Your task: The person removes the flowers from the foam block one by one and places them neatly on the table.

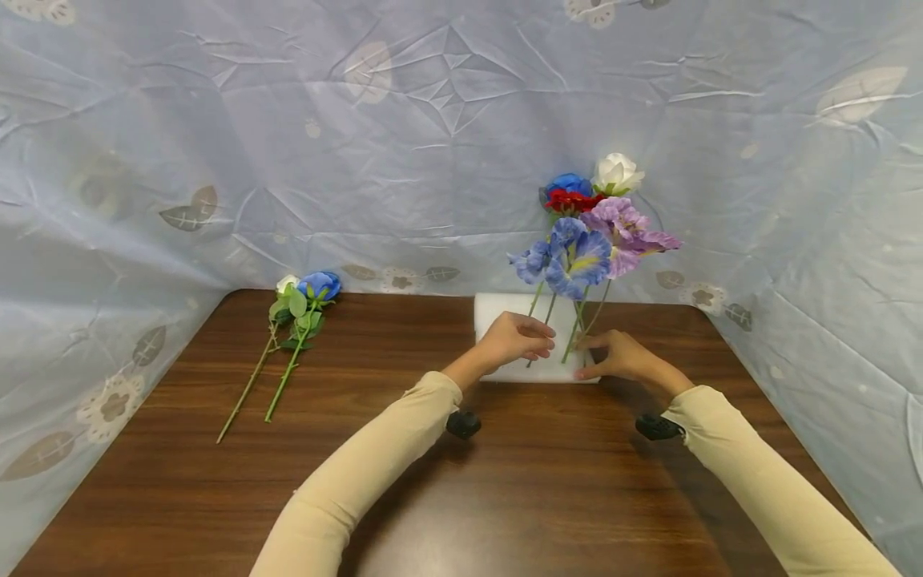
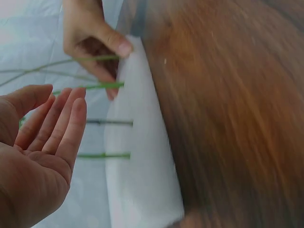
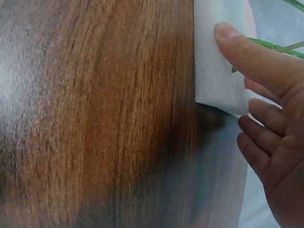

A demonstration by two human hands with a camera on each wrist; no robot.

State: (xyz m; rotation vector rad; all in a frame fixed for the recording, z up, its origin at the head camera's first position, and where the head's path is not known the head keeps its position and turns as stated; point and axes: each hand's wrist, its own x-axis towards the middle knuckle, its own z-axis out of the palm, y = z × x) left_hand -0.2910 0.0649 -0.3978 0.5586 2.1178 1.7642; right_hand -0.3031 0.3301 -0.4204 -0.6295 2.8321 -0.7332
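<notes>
flower stems [image 2: 114, 155] are held by white foam block [image 1: 492, 306]; left hand [image 1: 510, 338] is relaxed beside them; right hand [image 1: 623, 356] spread, foam apparently touched

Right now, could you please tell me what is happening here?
A person in cream sleeves is working at a white rectangular foam block, in which long-stemmed blue, red, white and purple flowers stand. The left hand is beside the stems, fingers loosely open, gripping nothing. The right hand is at the block's right end, thumb close to it, perhaps touching. A blue rose and a white rose lie at left on the brown wood-grain table.
</notes>
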